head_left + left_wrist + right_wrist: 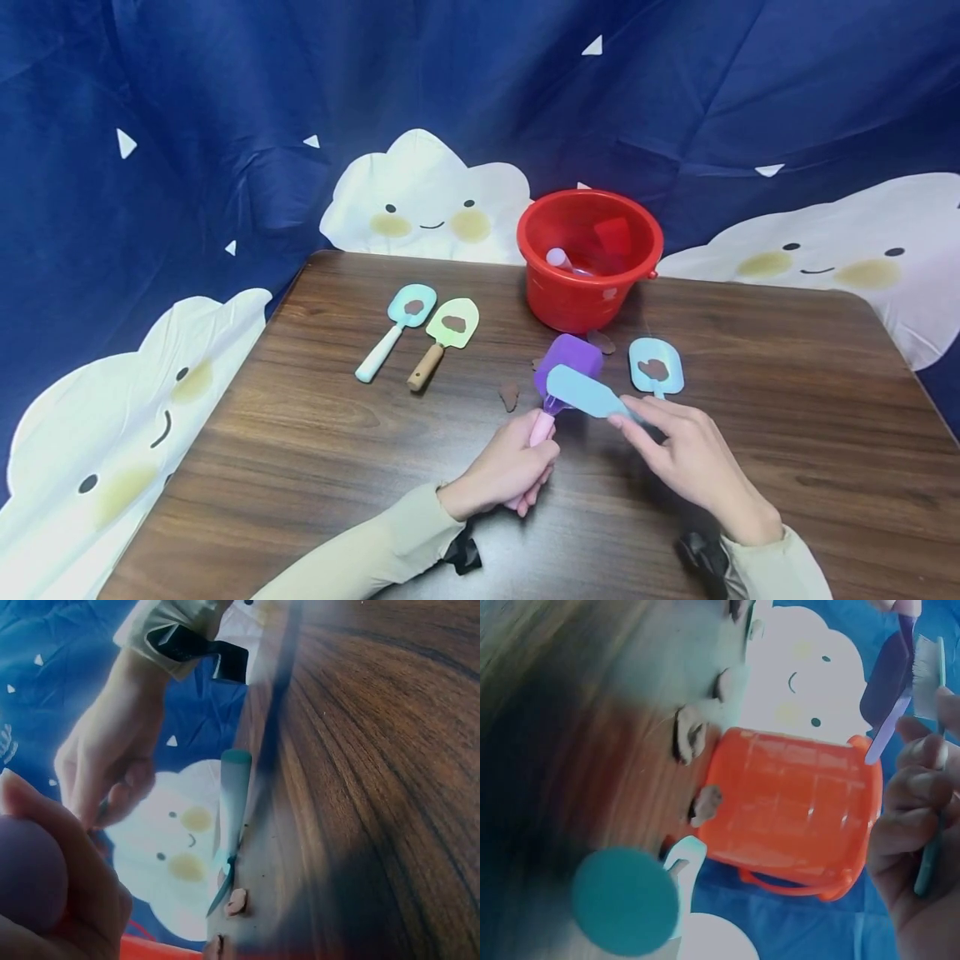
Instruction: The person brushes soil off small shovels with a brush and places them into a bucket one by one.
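My left hand grips the pink handle of a toy shovel with a purple blade, raised over the table. In my right hand is a light blue brush, pinched between thumb and fingers. Its head overlaps the purple blade in the head view. The right wrist view shows its pale bristles facing that blade, close to it; whether they touch I cannot tell. Beyond my right hand lies a light blue shovel bearing a brown patch, its handle partly hidden by that hand.
A red bucket stands at the back, with a lavender-ended item inside. Left of centre lie a blue shovel and a green shovel, each with a brown piece. Several brown pieces, one a flat flake, lie on the wooden table.
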The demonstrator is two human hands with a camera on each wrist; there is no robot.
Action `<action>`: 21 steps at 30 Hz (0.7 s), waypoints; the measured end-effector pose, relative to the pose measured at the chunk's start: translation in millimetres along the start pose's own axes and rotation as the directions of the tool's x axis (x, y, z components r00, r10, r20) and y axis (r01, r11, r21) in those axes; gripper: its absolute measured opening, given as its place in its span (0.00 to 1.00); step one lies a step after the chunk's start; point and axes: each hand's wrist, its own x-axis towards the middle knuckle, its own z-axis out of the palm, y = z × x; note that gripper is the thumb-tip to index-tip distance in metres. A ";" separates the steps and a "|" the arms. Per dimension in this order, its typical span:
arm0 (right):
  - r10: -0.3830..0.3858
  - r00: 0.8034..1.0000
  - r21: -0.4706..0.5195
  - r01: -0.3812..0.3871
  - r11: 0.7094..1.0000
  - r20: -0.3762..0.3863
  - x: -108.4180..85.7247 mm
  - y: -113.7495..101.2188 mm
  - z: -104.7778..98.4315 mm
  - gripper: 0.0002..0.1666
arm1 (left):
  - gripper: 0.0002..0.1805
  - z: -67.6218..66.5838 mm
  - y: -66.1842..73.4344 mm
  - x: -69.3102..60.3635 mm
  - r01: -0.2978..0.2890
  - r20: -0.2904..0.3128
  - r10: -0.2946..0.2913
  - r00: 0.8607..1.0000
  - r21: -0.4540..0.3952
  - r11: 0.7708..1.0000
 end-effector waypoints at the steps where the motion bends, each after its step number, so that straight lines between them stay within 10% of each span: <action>1: 0.017 1.000 0.014 -0.017 1.000 -0.005 0.4 1.9 0.5 0.22 | 0.03 -0.3 0.0 -0.2 0.002 -0.001 -0.002 1.000 0.002 1.000; 13: 0.238 0.968 -0.064 -0.243 0.968 -0.087 13.2 3.3 -7.6 0.22 | 0.02 1.1 -0.9 -2.0 0.020 0.007 -0.021 1.000 0.115 0.993; 21: -0.011 0.996 -0.066 0.005 0.998 -0.087 10.5 -16.7 -4.1 0.17 | 0.02 0.6 -0.8 1.2 -0.030 0.007 0.029 1.000 0.128 0.991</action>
